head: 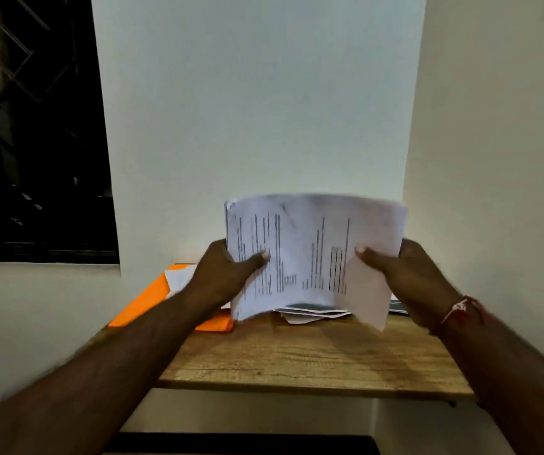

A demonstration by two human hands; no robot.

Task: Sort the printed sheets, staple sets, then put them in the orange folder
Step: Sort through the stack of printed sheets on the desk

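Left of the left grip (221, 274), lower down, the orange folder (146, 300) lies on the bench (296, 356). The left grip and the right grip (411, 274) each pinch one side edge of the stack of printed sheets (310, 254), held upright between them. Under the stack, loose sheets (310, 314) lie on the bench. I judge the sorting is only begun; stapling and filing are not yet done.

L grip (228, 274) & R grip (408, 274) held out fwd, raised level; each pinches one side edge of sheets (303, 244)
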